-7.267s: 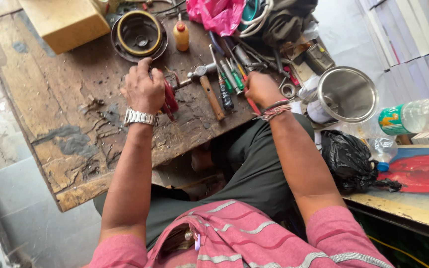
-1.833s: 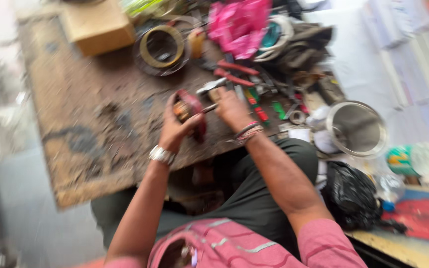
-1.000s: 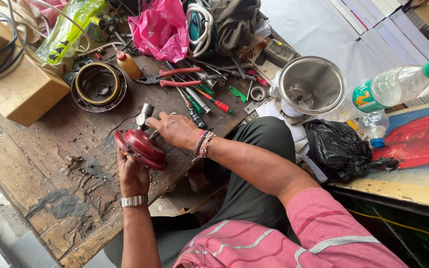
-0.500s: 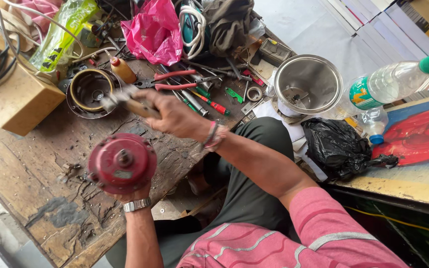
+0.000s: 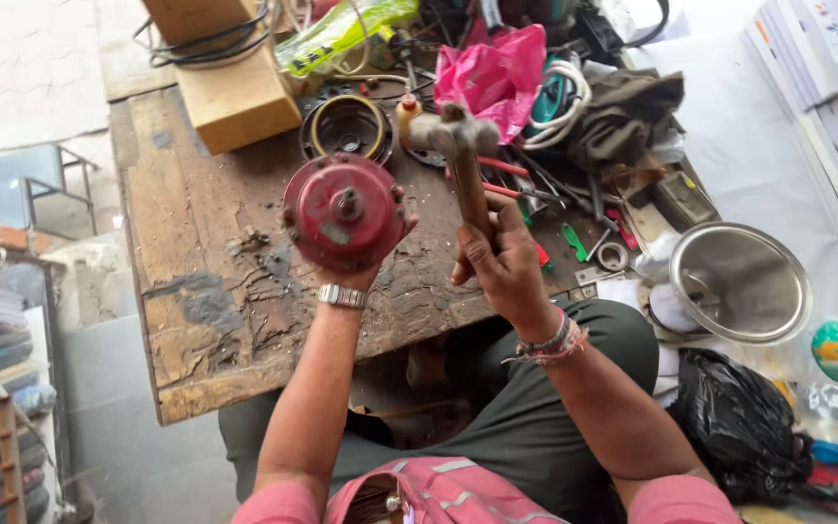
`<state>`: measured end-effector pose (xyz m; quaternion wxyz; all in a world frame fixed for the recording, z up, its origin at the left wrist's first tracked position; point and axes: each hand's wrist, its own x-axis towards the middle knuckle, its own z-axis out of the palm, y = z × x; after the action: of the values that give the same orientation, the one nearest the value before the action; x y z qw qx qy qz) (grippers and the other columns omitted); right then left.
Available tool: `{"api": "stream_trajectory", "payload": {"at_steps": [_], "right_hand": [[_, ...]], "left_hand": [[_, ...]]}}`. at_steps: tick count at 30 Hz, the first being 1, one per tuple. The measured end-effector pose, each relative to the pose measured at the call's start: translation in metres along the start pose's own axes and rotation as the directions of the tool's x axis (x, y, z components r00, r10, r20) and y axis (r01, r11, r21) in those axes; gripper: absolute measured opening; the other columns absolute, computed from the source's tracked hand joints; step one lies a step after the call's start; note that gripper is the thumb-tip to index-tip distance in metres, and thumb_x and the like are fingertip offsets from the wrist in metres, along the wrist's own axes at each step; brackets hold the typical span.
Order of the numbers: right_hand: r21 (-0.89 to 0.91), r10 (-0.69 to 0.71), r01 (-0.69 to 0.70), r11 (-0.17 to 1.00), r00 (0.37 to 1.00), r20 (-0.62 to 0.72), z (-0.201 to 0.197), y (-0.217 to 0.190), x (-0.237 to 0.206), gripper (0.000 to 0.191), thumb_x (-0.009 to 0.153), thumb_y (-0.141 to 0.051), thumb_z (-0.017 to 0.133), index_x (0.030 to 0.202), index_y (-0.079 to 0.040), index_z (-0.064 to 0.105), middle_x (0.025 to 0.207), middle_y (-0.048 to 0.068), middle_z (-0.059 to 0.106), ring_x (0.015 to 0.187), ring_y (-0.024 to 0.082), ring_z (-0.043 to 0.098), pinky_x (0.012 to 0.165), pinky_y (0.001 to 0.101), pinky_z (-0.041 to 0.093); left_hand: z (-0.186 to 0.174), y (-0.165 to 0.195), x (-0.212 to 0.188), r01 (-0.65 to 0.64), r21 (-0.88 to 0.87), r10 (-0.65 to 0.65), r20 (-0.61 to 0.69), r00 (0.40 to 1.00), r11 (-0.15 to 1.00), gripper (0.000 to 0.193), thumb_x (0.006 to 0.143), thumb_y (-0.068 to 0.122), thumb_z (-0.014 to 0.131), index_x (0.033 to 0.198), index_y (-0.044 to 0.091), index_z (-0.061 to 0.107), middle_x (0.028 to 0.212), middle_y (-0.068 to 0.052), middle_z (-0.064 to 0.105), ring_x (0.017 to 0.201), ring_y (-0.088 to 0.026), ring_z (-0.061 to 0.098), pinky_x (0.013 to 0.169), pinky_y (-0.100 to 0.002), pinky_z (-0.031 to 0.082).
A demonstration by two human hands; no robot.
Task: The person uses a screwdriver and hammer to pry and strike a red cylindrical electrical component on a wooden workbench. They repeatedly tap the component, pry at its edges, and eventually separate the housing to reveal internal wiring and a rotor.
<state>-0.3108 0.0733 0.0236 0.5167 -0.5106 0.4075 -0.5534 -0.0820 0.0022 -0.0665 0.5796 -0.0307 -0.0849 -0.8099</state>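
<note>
Left hand (image 5: 366, 267): cups red motor housing (image 5: 343, 212), shaft facing up, above the bench (image 5: 196, 291).
Right hand (image 5: 501, 262): grips hammer (image 5: 458, 146).
Technique: probably tap the shaft squarely, lightly.

Your left hand (image 5: 361, 267) has the round motor housing (image 5: 344, 212) up over the table (image 5: 206, 291), and your right hand (image 5: 501, 262) has the hammer (image 5: 458, 146) just to its right. Behind them on the table sits a ring-shaped part (image 5: 346, 126), with a wooden block (image 5: 235, 97) to its left. Loose tools (image 5: 574, 209) lie right of the hammer, and the metal bowl (image 5: 739, 281) sits further right, off the table's edge.
</note>
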Motion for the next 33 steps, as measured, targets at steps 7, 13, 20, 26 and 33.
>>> {"api": "stream_trajectory", "payload": {"at_steps": [7,13,20,26,33], "right_hand": [[-0.017,0.111,-0.11,0.994,0.992,0.058,0.017,0.003,-0.007,0.036,0.104,-0.021,0.059,0.133,-0.005,0.047,0.07,-0.001,0.053,0.045,0.004,0.045,0.037,0.0196,0.038],[0.217,-0.498,0.495,0.841,0.866,-0.045,0.001,-0.003,-0.032,0.043,0.103,-0.037,0.061,0.133,-0.009,0.049,0.08,0.002,0.053,0.06,0.007,0.051,0.047,0.022,0.044],[-0.487,0.122,-0.064,0.871,0.989,0.087,0.023,-0.014,-0.005,0.027,0.104,-0.025,0.058,0.119,-0.002,0.058,0.065,0.006,0.056,0.056,0.011,0.052,0.053,0.0266,0.045],[0.138,-0.266,0.263,0.955,0.964,0.01,0.02,-0.038,-0.031,0.031,0.102,-0.03,0.059,0.123,-0.006,0.056,0.082,0.003,0.061,0.053,0.005,0.047,0.046,0.0221,0.04],[-0.483,0.088,-0.005,0.875,0.985,0.15,0.023,-0.008,-0.006,0.033,0.109,-0.035,0.062,0.121,-0.005,0.061,0.071,0.002,0.056,0.063,0.012,0.052,0.056,0.0211,0.045]], "left_hand": [[0.003,0.006,0.019,0.055,-0.099,-0.05,0.056,0.997,0.994,0.102,0.081,0.085,0.051,0.159,0.021,0.037,0.157,-0.022,0.046,0.142,-0.053,0.045,0.112,-0.084,0.033],[-0.008,0.006,0.029,0.07,-0.07,-0.06,0.128,0.99,0.995,0.108,0.082,0.089,0.05,0.162,0.017,0.038,0.155,-0.026,0.048,0.142,-0.053,0.046,0.112,-0.081,0.034],[-0.01,0.009,0.029,0.004,-0.039,-0.006,-0.03,1.0,0.999,0.106,0.083,0.089,0.045,0.161,0.016,0.038,0.156,-0.024,0.047,0.144,-0.05,0.044,0.115,-0.078,0.034],[-0.016,0.018,0.025,0.016,0.078,-0.014,-0.028,0.999,0.997,0.104,0.085,0.087,0.039,0.16,0.016,0.038,0.159,-0.022,0.045,0.147,-0.046,0.042,0.119,-0.075,0.033],[-0.011,0.02,0.034,-0.011,0.026,0.012,-0.057,0.998,1.0,0.104,0.086,0.088,0.037,0.16,0.015,0.037,0.16,-0.022,0.044,0.148,-0.045,0.041,0.12,-0.073,0.033]]}}
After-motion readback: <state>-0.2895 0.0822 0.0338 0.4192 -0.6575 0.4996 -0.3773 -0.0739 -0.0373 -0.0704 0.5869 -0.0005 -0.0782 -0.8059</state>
